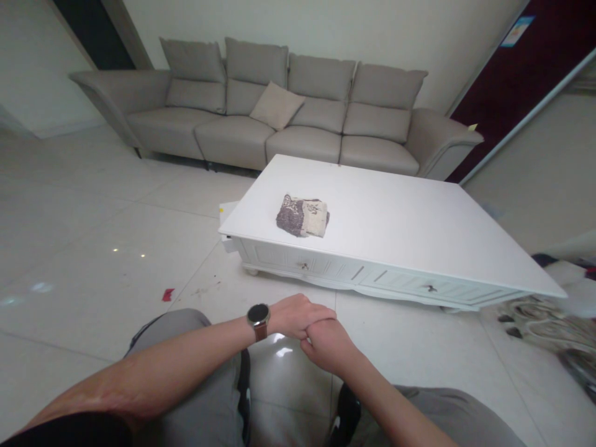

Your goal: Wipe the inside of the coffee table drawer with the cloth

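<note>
My left hand, with a watch on its wrist, lies over my right hand, its fingers wrapped across the knuckles. The two hands are clasped above the floor between my knees. My right hand is closed, its fingertips hidden against the left. No object shows in either hand. Beyond them, a folded brown and beige cloth with dark patterning rests on the white coffee table, near its left end. Neither hand touches the cloth or the table.
Behind the table stands a long grey sofa with a beige cushion. The table front has drawers with small handles. A red scrap lies on the tiled floor at left. Patterned fabric is heaped at the right.
</note>
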`<act>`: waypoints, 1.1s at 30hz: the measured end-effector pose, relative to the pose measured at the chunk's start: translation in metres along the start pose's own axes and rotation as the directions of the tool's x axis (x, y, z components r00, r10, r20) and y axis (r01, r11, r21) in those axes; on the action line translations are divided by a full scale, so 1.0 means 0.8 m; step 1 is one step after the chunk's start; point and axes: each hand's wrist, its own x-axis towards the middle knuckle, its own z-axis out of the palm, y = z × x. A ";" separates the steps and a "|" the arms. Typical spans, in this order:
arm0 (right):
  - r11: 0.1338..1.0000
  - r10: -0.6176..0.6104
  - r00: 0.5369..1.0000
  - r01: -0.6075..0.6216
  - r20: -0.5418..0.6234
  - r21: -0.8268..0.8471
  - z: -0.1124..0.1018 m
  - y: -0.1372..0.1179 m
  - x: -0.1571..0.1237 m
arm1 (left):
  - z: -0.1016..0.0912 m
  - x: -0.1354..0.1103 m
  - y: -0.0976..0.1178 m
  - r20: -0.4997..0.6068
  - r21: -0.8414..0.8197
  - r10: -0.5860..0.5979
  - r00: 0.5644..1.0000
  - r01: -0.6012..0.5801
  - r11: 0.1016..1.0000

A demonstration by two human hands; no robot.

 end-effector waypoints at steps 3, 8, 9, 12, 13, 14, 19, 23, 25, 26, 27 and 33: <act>1.000 0.003 1.000 -0.003 0.014 -0.005 -0.001 -0.001 0.000 | -0.002 0.000 0.001 0.007 -0.001 0.013 1.000 -0.013 1.000; 0.999 0.023 0.999 -0.023 0.025 -0.022 0.001 0.001 -0.001 | -0.001 0.000 0.000 0.001 0.010 0.033 0.999 -0.033 0.999; 0.999 0.026 0.999 -0.025 0.025 -0.024 0.002 0.001 0.000 | -0.001 -0.001 0.000 -0.001 0.010 0.030 1.000 -0.030 0.999; 1.000 0.017 1.000 -0.017 0.018 -0.012 0.003 0.002 -0.001 | 0.000 -0.001 0.000 0.000 -0.023 0.007 1.000 -0.007 1.000; 1.000 0.012 1.000 -0.012 0.013 -0.004 0.003 0.002 -0.001 | -0.001 -0.001 0.001 0.008 -0.040 -0.002 1.000 0.003 0.999; 1.000 0.006 1.000 -0.006 0.009 0.005 0.003 0.002 -0.002 | -0.002 -0.001 0.001 0.017 -0.056 -0.014 1.000 0.015 0.998; 0.999 -0.012 1.000 0.012 0.019 0.031 -0.001 -0.001 -0.003 | -0.007 0.000 0.003 0.075 -0.083 -0.047 0.996 0.054 0.995; 0.999 -0.016 1.000 0.015 0.008 0.046 -0.001 -0.001 -0.002 | -0.008 0.001 0.004 0.070 -0.091 -0.044 0.997 0.051 0.995; 0.998 -0.019 1.000 0.019 0.002 0.054 0.000 -0.001 -0.002 | -0.008 0.002 0.005 0.070 -0.093 -0.052 0.996 0.058 0.994; 0.998 -0.022 1.000 0.022 -0.001 0.059 0.001 0.000 -0.002 | -0.009 0.003 0.005 0.075 -0.092 -0.053 0.996 0.060 0.994; 0.998 -0.025 1.000 0.025 -0.005 0.065 0.002 0.000 -0.002 | -0.010 0.003 0.005 0.083 -0.092 -0.052 0.995 0.060 0.994; 0.996 -0.033 0.999 0.032 0.005 0.083 0.003 0.000 -0.002 | -0.012 0.003 0.005 0.097 -0.092 -0.033 0.995 0.042 0.995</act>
